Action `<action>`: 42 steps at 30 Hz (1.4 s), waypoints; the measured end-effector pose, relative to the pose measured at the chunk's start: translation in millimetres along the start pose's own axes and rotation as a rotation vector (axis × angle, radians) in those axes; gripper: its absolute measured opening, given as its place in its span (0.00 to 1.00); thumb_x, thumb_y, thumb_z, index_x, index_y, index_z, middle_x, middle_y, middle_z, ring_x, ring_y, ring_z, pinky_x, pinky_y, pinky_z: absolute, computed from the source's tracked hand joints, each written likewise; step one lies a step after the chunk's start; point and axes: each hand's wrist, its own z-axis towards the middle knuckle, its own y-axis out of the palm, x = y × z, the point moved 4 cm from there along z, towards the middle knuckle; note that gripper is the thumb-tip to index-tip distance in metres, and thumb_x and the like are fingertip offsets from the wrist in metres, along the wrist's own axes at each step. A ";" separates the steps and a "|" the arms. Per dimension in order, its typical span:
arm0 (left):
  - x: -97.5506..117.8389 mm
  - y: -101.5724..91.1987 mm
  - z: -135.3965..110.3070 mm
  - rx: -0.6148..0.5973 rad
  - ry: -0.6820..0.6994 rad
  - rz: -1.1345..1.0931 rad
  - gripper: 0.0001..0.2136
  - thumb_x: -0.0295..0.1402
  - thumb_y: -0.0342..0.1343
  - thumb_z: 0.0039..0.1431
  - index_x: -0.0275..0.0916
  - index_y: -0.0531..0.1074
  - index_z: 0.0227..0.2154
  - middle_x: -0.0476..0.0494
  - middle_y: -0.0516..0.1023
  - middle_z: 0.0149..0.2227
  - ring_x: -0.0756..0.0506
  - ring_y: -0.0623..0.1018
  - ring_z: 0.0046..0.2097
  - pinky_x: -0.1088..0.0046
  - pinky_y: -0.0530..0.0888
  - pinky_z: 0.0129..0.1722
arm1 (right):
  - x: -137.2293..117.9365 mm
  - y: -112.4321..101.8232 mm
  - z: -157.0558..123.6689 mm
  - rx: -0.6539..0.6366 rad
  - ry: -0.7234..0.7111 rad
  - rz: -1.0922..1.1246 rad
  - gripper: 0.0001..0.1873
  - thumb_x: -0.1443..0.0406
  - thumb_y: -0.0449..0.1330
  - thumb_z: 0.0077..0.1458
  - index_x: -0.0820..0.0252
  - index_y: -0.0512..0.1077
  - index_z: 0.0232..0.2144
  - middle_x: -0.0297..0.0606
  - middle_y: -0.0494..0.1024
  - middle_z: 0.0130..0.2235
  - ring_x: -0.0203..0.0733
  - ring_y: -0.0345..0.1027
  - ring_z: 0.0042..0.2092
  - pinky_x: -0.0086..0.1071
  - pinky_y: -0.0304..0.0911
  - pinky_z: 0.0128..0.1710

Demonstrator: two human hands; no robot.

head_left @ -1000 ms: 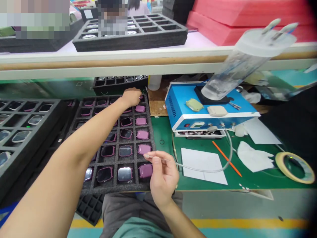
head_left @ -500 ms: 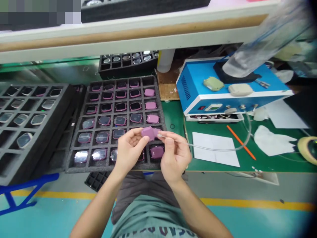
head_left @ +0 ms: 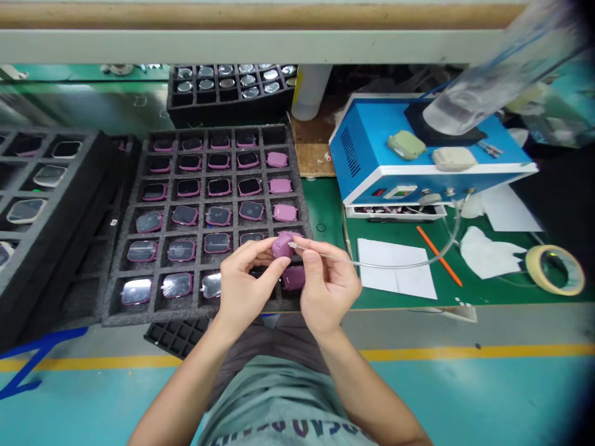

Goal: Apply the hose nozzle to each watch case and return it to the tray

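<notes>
Purple plastic watch case [head_left: 281, 246], small and rounded, is pinched between the thumb and fingers of the person's left hand [head_left: 253, 266], just above the near right corner of a dark foam tray [head_left: 149, 315]. The right hand [head_left: 325, 272] has thumb and fingers closed on a thin clear tube [head_left: 400, 267], its pale tip [head_left: 292, 245] at the case's right side; whether the two touch is too small to tell. The step in hand looks like working on the case with this tip; the next move seems to call for a steady left hold and fine aim from the right. Around them, the tray's compartments hold rows of purple-framed watches [head_left: 219, 187] showing their screens, with lighter purple watch backs [head_left: 285, 213] down the right-hand column. To the right, the tube crosses white paper [head_left: 395, 284] on the green table [head_left: 320, 204] and curves up to the front of a blue electrical unit [head_left: 372, 136], which carries a green watch case [head_left: 406, 144] and a cream one [head_left: 454, 158]. Beyond the paper lie an orange stick [head_left: 439, 256] and a tape roll [head_left: 534, 260].
</notes>
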 end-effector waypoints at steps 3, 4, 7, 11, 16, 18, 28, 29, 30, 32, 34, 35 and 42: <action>-1.5 0.2 0.0 -0.017 0.023 -0.016 0.12 0.27 0.70 0.55 0.40 0.86 0.44 0.47 0.84 0.35 0.49 0.83 0.35 0.77 0.82 0.38 | 1.0 -0.3 0.3 -0.001 -0.007 -0.007 0.05 0.64 0.66 0.66 0.54 0.82 0.43 0.37 0.88 0.43 0.41 0.85 0.45 0.36 0.81 0.49; -1.9 0.1 -0.2 -0.023 0.029 -0.017 0.13 0.26 0.70 0.56 0.40 0.86 0.44 0.47 0.84 0.36 0.49 0.83 0.35 0.77 0.82 0.38 | 1.2 -0.5 0.3 -0.001 -0.004 -0.007 0.05 0.64 0.66 0.66 0.54 0.82 0.43 0.36 0.88 0.43 0.41 0.85 0.45 0.36 0.81 0.49; -2.6 -0.6 -1.0 -0.027 0.040 -0.012 0.13 0.26 0.70 0.56 0.40 0.86 0.45 0.47 0.84 0.36 0.50 0.83 0.36 0.78 0.82 0.39 | 1.4 -0.6 0.3 -0.003 0.001 -0.013 0.05 0.64 0.66 0.66 0.54 0.82 0.43 0.37 0.88 0.43 0.41 0.85 0.45 0.36 0.82 0.49; -2.3 -0.7 -0.9 -0.026 0.039 -0.007 0.13 0.26 0.70 0.57 0.40 0.86 0.45 0.46 0.84 0.36 0.50 0.83 0.36 0.77 0.82 0.39 | 1.4 -0.4 0.3 -0.009 0.007 -0.015 0.05 0.64 0.65 0.66 0.54 0.82 0.43 0.37 0.88 0.43 0.41 0.85 0.45 0.37 0.82 0.49; -2.1 -0.3 -0.6 -0.029 0.039 -0.005 0.13 0.26 0.70 0.57 0.40 0.86 0.46 0.46 0.84 0.37 0.49 0.84 0.36 0.76 0.83 0.40 | 0.9 -0.2 0.6 -0.009 0.011 -0.010 0.05 0.64 0.65 0.67 0.54 0.81 0.43 0.37 0.87 0.43 0.40 0.85 0.45 0.36 0.81 0.49; -2.5 -0.4 -0.8 -0.032 0.038 -0.002 0.13 0.26 0.70 0.57 0.40 0.86 0.46 0.46 0.84 0.37 0.48 0.84 0.37 0.75 0.83 0.40 | 0.5 -0.1 0.8 -0.011 0.012 -0.018 0.05 0.64 0.65 0.67 0.54 0.81 0.43 0.37 0.87 0.43 0.41 0.85 0.45 0.36 0.82 0.49; -3.3 -0.3 -2.0 -0.034 0.048 0.001 0.14 0.26 0.70 0.57 0.41 0.85 0.46 0.47 0.84 0.37 0.49 0.84 0.37 0.77 0.83 0.40 | 0.2 -0.2 1.4 -0.008 0.003 0.022 0.05 0.65 0.65 0.67 0.53 0.82 0.43 0.35 0.87 0.43 0.38 0.84 0.45 0.33 0.81 0.49; -3.1 -0.3 -1.9 -0.033 0.049 0.001 0.14 0.26 0.70 0.57 0.41 0.85 0.46 0.47 0.84 0.37 0.50 0.83 0.37 0.77 0.83 0.40 | 0.4 -0.1 1.3 -0.008 0.004 0.028 0.05 0.65 0.65 0.67 0.53 0.82 0.43 0.35 0.87 0.43 0.38 0.84 0.45 0.32 0.81 0.49; -2.9 -0.4 -1.8 -0.031 0.049 0.001 0.14 0.26 0.70 0.57 0.41 0.85 0.46 0.47 0.83 0.37 0.50 0.83 0.37 0.77 0.83 0.40 | 0.5 0.0 1.3 -0.007 0.005 0.032 0.05 0.65 0.65 0.67 0.53 0.82 0.43 0.35 0.87 0.43 0.38 0.84 0.45 0.32 0.81 0.49; -2.6 -0.3 -1.6 -0.028 0.050 0.003 0.13 0.25 0.70 0.57 0.41 0.85 0.46 0.47 0.84 0.37 0.49 0.83 0.36 0.76 0.83 0.39 | 0.6 0.1 1.3 -0.007 0.008 0.033 0.05 0.65 0.66 0.66 0.53 0.82 0.43 0.35 0.87 0.42 0.38 0.85 0.45 0.32 0.81 0.48; -2.2 -0.2 -1.6 -0.026 0.053 0.006 0.13 0.25 0.70 0.57 0.40 0.85 0.46 0.46 0.84 0.37 0.49 0.83 0.36 0.76 0.83 0.39 | 0.3 0.3 1.4 -0.007 0.008 0.024 0.05 0.65 0.66 0.66 0.54 0.82 0.43 0.35 0.87 0.42 0.39 0.85 0.45 0.33 0.81 0.48; -2.1 -0.1 -1.6 -0.026 0.055 0.008 0.13 0.25 0.70 0.57 0.40 0.85 0.46 0.46 0.84 0.37 0.49 0.83 0.36 0.76 0.83 0.39 | 0.0 0.3 1.5 -0.006 0.007 0.018 0.05 0.65 0.65 0.66 0.54 0.81 0.43 0.36 0.87 0.42 0.39 0.85 0.45 0.34 0.82 0.48; -2.8 -0.1 -1.4 -0.024 0.060 0.013 0.13 0.25 0.70 0.57 0.40 0.85 0.46 0.46 0.84 0.37 0.49 0.83 0.36 0.76 0.82 0.38 | -0.3 -0.2 1.6 -0.004 0.003 -0.010 0.05 0.65 0.65 0.66 0.55 0.81 0.42 0.37 0.87 0.42 0.40 0.85 0.45 0.36 0.82 0.48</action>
